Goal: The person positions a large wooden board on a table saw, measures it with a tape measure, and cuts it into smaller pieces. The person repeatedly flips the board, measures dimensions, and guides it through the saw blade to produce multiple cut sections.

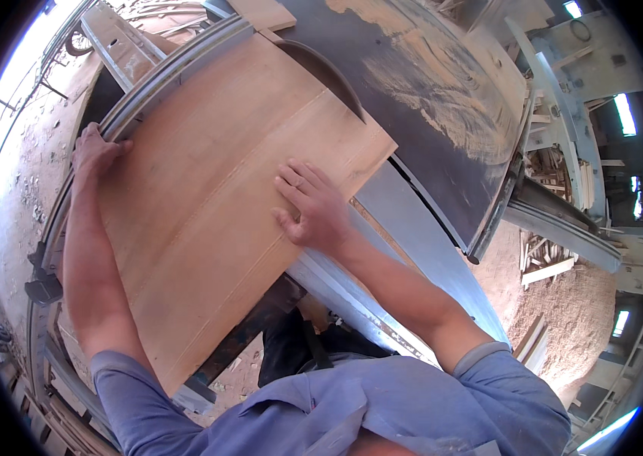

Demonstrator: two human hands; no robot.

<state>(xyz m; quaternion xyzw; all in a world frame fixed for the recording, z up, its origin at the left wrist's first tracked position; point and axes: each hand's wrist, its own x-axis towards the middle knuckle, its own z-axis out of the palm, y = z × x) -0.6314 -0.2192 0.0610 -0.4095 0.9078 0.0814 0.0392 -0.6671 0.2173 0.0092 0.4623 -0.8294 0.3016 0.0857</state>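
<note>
Left hand (96,154) on rail (177,69) at board (200,167) edge, can't tell if clamped; right hand (312,204) flat on board, thumb apart.

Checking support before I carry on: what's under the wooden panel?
A pale metal surface shows past the wooden panel on the right, a dark beam along its lower edge. What lies directly beneath is covered.

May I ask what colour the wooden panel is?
The panel is light tan, as the head view shows.
</note>
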